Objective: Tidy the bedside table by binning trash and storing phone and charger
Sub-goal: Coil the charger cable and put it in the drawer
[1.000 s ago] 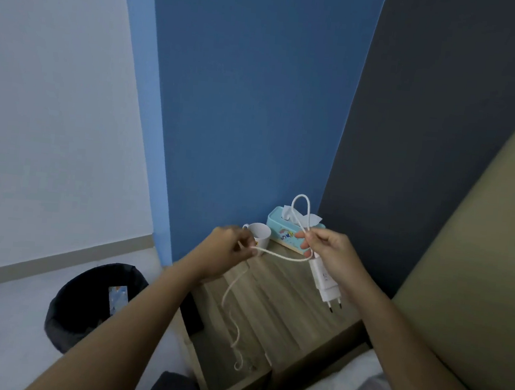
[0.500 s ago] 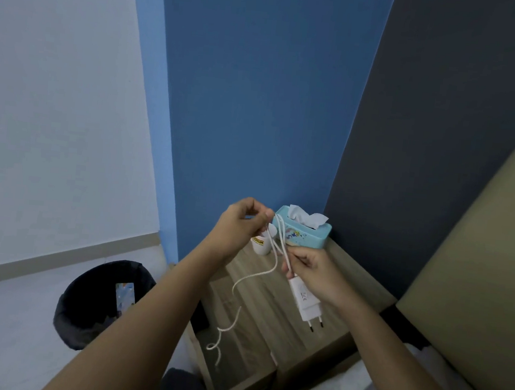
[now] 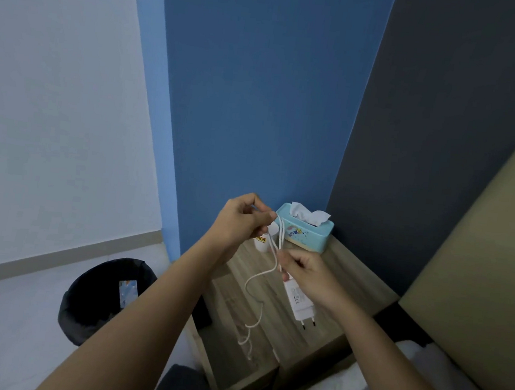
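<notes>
Left hand pinches cable loops above bench; right hand fingers clamp charger over front edge; tail dangles; bin left, apart.

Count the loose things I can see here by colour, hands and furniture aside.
White: 2, the charger with its cable and the small cup
Teal: 1, the tissue box
Black: 1, the trash bin
Total: 4

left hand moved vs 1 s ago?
Yes. The left hand has gone up and toward the tissue box, cable pinched; earlier it was lower, short of the cup.
</notes>
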